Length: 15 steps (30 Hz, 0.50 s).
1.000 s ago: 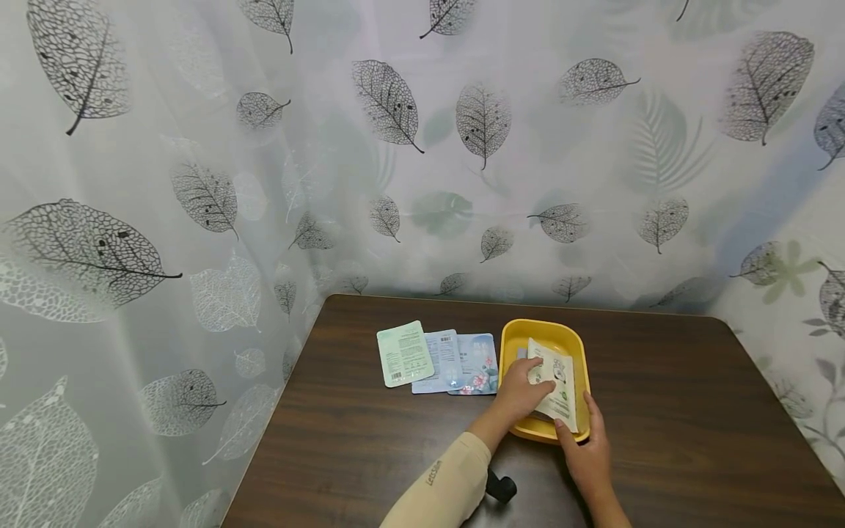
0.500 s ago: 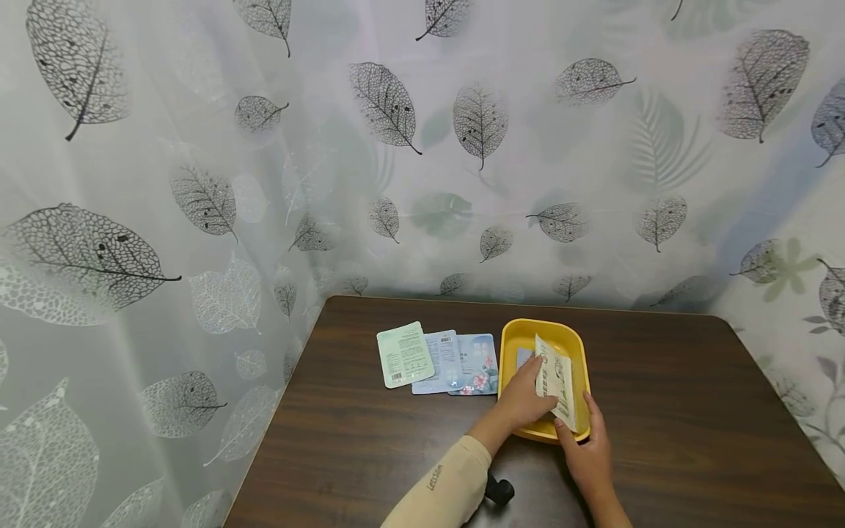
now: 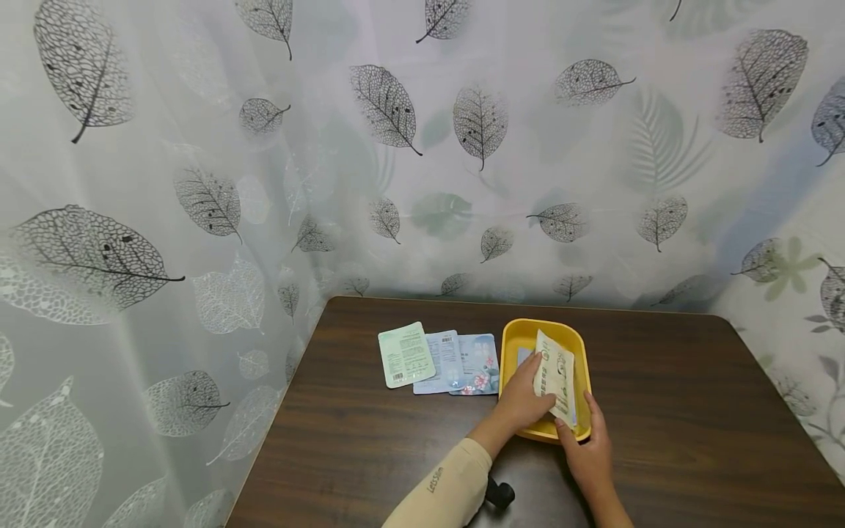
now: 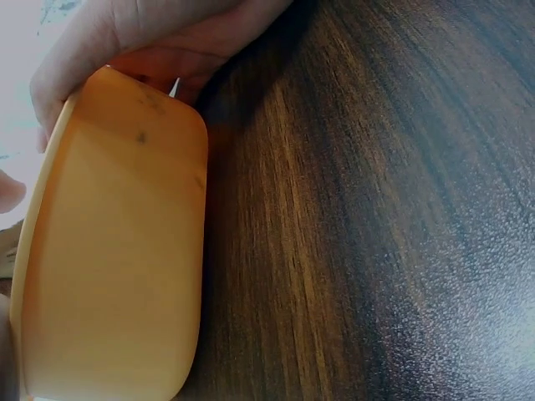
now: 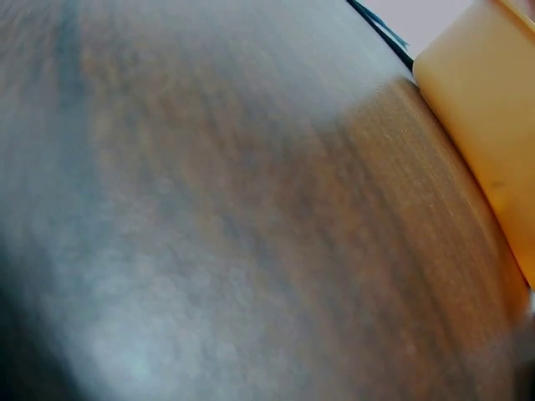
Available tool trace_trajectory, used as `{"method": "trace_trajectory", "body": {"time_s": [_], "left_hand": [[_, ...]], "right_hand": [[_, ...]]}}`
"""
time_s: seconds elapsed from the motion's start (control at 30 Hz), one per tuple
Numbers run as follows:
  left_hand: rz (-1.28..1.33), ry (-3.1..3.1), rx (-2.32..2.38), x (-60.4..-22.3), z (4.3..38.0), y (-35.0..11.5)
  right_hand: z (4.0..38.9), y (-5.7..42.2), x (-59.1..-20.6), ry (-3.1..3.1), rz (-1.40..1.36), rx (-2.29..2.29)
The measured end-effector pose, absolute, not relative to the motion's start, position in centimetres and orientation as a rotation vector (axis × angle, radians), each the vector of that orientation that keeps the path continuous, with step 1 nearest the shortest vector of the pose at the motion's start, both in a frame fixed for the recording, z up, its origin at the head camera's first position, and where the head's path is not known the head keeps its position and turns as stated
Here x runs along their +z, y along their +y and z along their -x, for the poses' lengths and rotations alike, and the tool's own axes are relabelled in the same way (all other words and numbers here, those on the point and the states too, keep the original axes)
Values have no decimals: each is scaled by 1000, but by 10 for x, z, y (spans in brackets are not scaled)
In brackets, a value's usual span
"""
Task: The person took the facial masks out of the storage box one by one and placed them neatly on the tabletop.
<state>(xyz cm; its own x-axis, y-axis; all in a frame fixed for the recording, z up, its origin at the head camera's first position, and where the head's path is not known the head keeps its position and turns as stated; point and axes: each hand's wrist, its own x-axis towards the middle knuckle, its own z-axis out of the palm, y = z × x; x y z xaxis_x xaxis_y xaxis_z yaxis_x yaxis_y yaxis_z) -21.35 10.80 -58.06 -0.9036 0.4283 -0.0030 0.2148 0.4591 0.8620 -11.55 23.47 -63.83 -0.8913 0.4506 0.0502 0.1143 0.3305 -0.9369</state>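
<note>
My left hand (image 3: 526, 400) reaches into a yellow tray (image 3: 579, 352) and pinches a cream sachet (image 3: 557, 370) with printed text along its left edge, thumb on top. The sachet looks like a sheet mask packet and leans to the right inside the tray. Under it a bit of a pale blue packet (image 3: 524, 356) shows at the left. At the tray's near right corner my right hand (image 3: 586, 447) grips the rim, thumb inside and fingers outside. The left wrist view shows the tray's side wall (image 4: 117, 234) close up.
Left of the tray, a green packet (image 3: 405, 355), a light blue packet (image 3: 441, 364) and a blue floral packet (image 3: 480, 367) overlap on the brown wooden table (image 3: 370, 440). A black object (image 3: 499, 495) is beside the left forearm. Leaf-patterned curtains (image 3: 455, 183) hang behind.
My left hand's fingers have moved from the top of the cream sachet to its left edge, and the sachet has tilted and shifted slightly right. My right hand stays on the tray.
</note>
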Motion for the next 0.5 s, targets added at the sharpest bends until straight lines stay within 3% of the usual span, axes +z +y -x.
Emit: {"method": "trace_trajectory", "body": {"time_s": [0.5], "left_hand": [[-567,2446,1649,-582,210,102]], "right_hand": [[117,236,-641,-2302,505,1567]]}}
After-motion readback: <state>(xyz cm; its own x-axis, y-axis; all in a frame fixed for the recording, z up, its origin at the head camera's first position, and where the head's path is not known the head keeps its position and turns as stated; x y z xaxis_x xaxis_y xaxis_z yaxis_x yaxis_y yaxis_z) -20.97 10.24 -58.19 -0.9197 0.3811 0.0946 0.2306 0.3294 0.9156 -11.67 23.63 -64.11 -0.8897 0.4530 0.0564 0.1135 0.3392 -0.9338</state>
